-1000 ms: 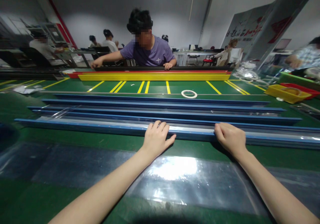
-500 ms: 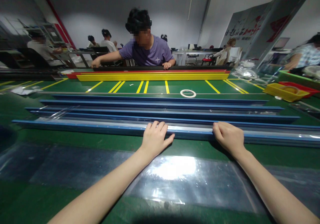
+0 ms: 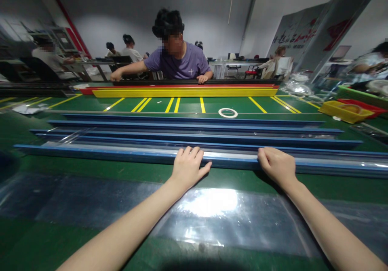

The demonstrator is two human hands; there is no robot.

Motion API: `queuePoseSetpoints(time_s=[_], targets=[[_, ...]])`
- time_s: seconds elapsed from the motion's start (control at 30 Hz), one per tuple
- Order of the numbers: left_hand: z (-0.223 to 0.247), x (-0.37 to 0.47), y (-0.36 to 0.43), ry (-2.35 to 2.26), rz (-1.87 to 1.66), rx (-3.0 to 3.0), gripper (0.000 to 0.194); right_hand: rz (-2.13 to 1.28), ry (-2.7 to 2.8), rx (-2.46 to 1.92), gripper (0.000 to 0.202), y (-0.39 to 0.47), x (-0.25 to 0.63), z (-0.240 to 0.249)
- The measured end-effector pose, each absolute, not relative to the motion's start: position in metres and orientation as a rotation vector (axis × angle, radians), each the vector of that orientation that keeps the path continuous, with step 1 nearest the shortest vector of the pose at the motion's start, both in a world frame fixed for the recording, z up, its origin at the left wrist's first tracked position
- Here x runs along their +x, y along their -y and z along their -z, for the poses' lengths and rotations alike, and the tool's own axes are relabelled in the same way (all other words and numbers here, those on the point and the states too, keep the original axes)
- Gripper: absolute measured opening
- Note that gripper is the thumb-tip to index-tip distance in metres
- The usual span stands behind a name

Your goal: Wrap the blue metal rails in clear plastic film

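A long blue channel strip [image 3: 100, 154] lies lengthwise across the front of the table, with a shiny clear film strip [image 3: 312, 162] inside it. My left hand [image 3: 187, 167] hooks its fingers over the near rim, thumb stretched along the outer side. To the right, my right hand [image 3: 277, 165] is closed like a fist at the same rim; most of its fingertips are hidden. Nearer to me, a wide transparent plastic sheet [image 3: 121, 198] lies flat under my forearms, reflecting light.
Behind lie more blue channels [image 3: 273, 132], a white tape ring [image 3: 228, 113] and a yellow channel [image 3: 188, 93] with red and black ones. A co-worker in a purple shirt [image 3: 190, 61] sits opposite, hands at the black channel. A yellow bin [image 3: 345, 111] stands at right.
Both my hands stay in place on the blue channel, whose left end appears shifted very slightly left. A person at the far right has moved an arm.
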State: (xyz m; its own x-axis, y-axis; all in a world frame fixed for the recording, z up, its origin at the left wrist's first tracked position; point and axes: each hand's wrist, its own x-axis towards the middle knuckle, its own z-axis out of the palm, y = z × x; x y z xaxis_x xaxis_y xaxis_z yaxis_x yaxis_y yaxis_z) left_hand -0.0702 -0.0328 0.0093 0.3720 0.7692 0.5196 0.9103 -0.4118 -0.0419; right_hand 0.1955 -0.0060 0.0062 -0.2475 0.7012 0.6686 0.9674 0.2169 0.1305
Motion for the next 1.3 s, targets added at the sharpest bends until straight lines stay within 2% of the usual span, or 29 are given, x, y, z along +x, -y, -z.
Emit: queuePoseSetpoints(time_s=[0.4,0.7,1.0,1.3], targets=[[-0.009,-0.069,0.032,1.469,0.592,-2.272,0.031,0.346,2.156,-1.847,0.042,0.009,0.186,-0.029],[-0.009,-0.069,0.031,1.471,0.630,-2.280,0.029,0.282,2.400,-1.572,0.035,0.009,0.114,-0.049],[-0.007,-0.068,0.030,1.496,0.621,-2.300,0.030,0.411,2.280,-1.654,0.041,0.001,0.078,-0.031],[-0.007,-0.068,0.030,1.488,0.620,-2.304,0.028,0.760,2.267,-1.136,0.040,-0.001,0.091,-0.016]])
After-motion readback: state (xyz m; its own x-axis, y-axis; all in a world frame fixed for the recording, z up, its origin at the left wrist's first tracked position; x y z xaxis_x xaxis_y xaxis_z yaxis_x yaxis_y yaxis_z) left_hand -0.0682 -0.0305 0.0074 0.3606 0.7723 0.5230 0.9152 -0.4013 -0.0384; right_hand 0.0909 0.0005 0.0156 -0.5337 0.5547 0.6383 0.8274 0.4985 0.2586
